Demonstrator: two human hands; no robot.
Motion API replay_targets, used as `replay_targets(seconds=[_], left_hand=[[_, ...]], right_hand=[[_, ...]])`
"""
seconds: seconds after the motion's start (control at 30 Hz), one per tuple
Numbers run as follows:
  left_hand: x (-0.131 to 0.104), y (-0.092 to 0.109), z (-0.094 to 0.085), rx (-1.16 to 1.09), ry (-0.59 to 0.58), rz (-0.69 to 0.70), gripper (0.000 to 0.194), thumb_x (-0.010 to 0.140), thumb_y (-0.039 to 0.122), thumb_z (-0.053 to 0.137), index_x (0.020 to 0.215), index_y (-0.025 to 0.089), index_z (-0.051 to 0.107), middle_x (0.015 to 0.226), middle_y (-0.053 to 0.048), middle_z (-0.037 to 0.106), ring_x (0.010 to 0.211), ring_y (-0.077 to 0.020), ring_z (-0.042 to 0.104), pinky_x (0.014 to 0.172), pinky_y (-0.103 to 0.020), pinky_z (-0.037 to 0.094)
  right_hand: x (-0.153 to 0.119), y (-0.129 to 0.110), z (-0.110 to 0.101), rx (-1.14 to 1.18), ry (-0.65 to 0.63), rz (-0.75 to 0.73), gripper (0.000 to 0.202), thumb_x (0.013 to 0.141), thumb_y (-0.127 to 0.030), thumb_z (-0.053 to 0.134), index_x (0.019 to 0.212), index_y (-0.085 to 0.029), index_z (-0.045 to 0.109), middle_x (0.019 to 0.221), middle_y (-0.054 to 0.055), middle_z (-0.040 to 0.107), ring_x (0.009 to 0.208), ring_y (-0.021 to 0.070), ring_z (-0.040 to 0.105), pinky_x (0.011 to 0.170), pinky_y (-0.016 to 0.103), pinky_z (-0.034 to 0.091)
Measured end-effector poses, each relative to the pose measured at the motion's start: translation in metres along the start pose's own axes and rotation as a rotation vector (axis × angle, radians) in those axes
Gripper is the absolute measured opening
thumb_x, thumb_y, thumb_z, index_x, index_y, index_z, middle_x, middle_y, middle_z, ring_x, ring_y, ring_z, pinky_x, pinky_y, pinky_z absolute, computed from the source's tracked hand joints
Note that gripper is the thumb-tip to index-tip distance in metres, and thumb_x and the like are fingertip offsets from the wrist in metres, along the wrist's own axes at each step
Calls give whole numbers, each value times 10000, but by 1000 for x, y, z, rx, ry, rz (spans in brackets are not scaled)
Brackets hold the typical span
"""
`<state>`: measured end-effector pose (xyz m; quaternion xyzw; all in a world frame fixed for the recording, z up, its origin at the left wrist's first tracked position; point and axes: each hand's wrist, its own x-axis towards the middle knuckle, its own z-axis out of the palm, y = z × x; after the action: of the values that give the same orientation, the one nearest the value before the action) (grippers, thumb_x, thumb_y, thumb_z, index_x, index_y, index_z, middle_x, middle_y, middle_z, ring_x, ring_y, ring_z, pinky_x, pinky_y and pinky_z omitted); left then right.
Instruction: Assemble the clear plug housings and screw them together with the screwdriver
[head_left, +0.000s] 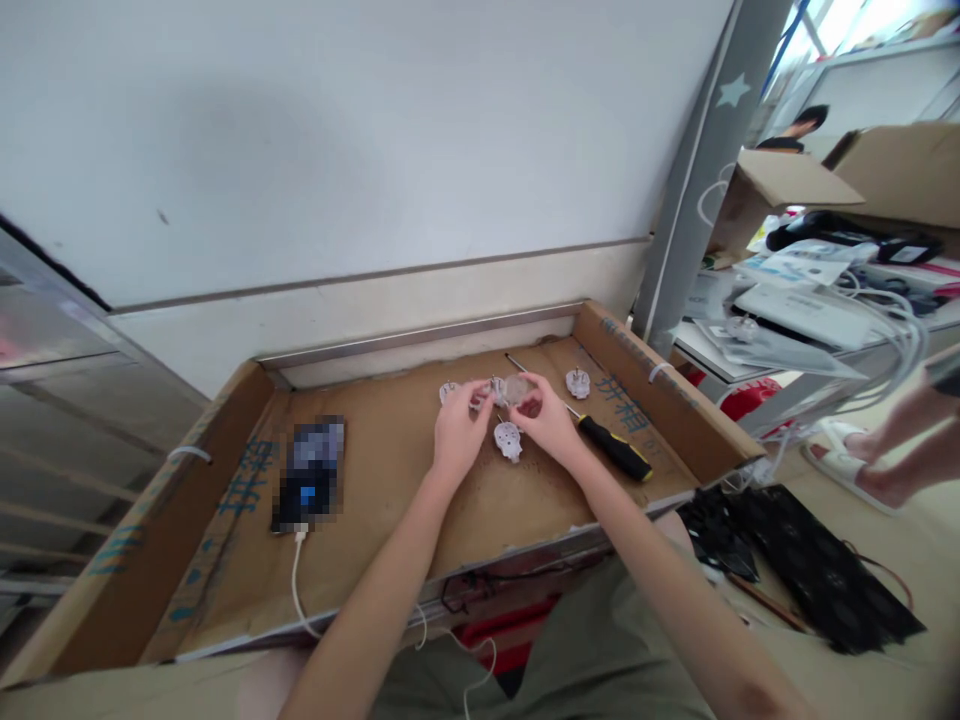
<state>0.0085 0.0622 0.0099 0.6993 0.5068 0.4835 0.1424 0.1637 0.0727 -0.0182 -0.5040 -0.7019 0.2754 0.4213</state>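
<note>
Over the middle of the cardboard-lined tray, my left hand [461, 425] and my right hand [546, 420] are close together, fingers curled. My left fingers close on a small white plug piece with metal pins [496, 388]. A see-through plastic piece [517, 389] is pinched in my right fingers, right beside it. Just below the hands lies a white plug part [508, 440] with holes in its face. Another white plug piece [448, 391] is partly hidden behind my left hand. A black-and-yellow screwdriver [615, 447] rests right of my right hand, its shaft partly covered.
Farther right in the tray sits a white pronged plug piece [577, 382]. A blurred-out phone [309, 475] with a white cable [296, 585] lies at left. Cardboard walls [667, 385] edge the tray. Beyond stand a cluttered shelf [802, 310] and another person's feet [862, 465].
</note>
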Motion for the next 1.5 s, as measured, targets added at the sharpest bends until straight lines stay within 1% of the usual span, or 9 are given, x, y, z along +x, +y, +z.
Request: replay_targets(seconds=[0.13,0.33,0.57,0.73,0.93,1.1,1.23,1.4,1.5], left_hand=[[-16,-2,-1,29,26,12,238,878,355,537,1072,228,589,956,-42,677,863,-173,621,856,-354,475],[-18,3,1,168,-119,113,228,904,322,498,1102,239,577,1003,-32,690,944,-195,617,877,-378,441],[-20,2,-1,313,-147,186,222,925,282,459,1110,233,572,1057,-25,688,999,-202,592,871,-372,413],[-20,4,-1,311,-155,175,222,926,267,454,1110,244,576,1070,-21,688,1006,-201,589,885,-378,404],[-19,4,1,218,-124,90,221,915,296,483,1108,248,579,1064,-12,689,973,-187,602,887,-369,407],[-19,1,1,251,-166,142,233,912,256,478,1123,245,578,1066,-17,684,980,-192,587,866,-358,426],[-18,0,0,287,-143,199,237,914,226,464,1122,240,578,1046,-15,688,958,-187,584,858,-355,434],[-19,2,-2,339,-145,241,217,903,189,466,1055,239,611,983,-10,697,930,-186,587,843,-356,436],[-18,4,-2,321,-147,234,186,896,219,490,1020,237,628,986,-9,695,946,-188,583,847,-354,435]], right_hand=[[-6,7,4,84,44,-2,438,896,-398,499,1237,-128,453,906,42,565,737,86,552,692,262,513],[-12,1,2,143,26,-28,513,877,-380,532,1313,-152,389,907,38,560,733,88,543,703,271,509],[-16,-3,3,138,-10,-26,508,873,-368,537,1313,-158,394,902,35,563,713,83,538,693,266,504],[-18,-6,2,134,-29,-24,513,863,-375,551,1305,-158,408,912,40,570,728,89,545,719,282,506],[-17,-6,1,199,-50,-14,513,869,-362,546,1316,-162,395,911,37,576,709,80,545,699,266,509],[-16,-3,2,245,-82,-18,531,859,-356,561,1324,-161,396,914,44,578,727,87,552,703,269,512],[-15,-1,2,268,-81,-15,538,855,-333,561,1335,-165,384,925,45,573,716,83,545,694,265,508],[-15,-1,1,276,-63,-10,542,835,-293,568,1335,-174,398,920,48,573,725,92,543,699,270,501],[-15,-2,0,296,-70,-12,544,832,-291,554,1342,-188,394,917,55,581,733,101,551,683,259,498]])
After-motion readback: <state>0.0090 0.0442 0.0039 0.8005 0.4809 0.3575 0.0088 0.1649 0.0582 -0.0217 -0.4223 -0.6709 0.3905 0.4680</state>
